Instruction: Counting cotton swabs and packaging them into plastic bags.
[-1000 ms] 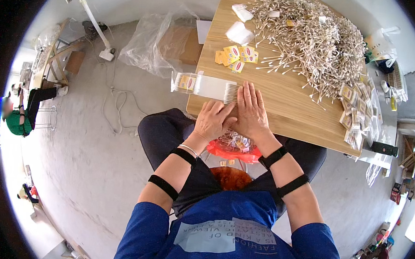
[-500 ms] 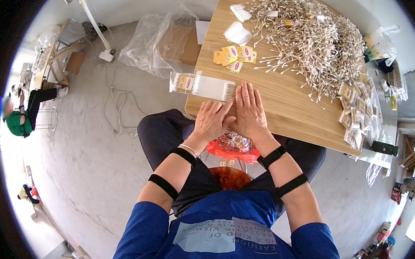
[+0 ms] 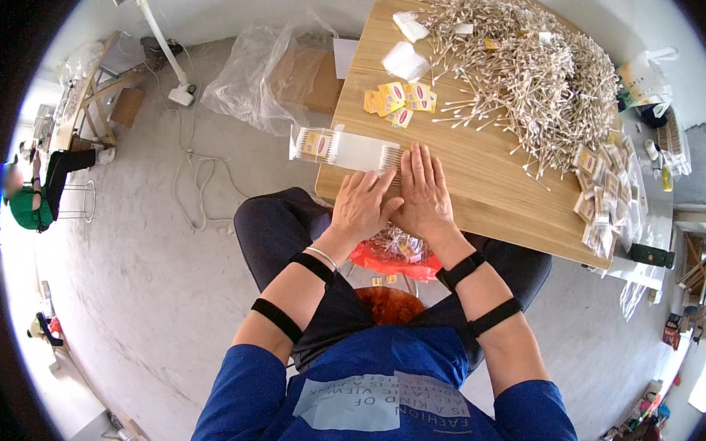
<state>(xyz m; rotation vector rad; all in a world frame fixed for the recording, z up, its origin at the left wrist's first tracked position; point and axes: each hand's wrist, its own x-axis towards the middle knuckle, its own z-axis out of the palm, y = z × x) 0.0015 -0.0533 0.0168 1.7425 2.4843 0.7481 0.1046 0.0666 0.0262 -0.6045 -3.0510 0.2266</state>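
Wooden table (image 3: 482,187): light top, near edge at the person's lap. Heap of cotton swabs (image 3: 529,62): far right of the tabletop. Clear swab packet (image 3: 349,150): lying flat, overhanging the table's left edge. Left hand (image 3: 362,207): flat, fingers together, fingertips touching the packet's right end, gripping nothing. Right hand (image 3: 424,194): flat beside it, palm down, fingers slightly spread, holding nothing. Yellow labels (image 3: 395,101): small cluster beyond the packet.

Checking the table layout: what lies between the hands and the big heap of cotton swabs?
Bare wooden tabletop separates the right hand from the swab heap, in the head view.
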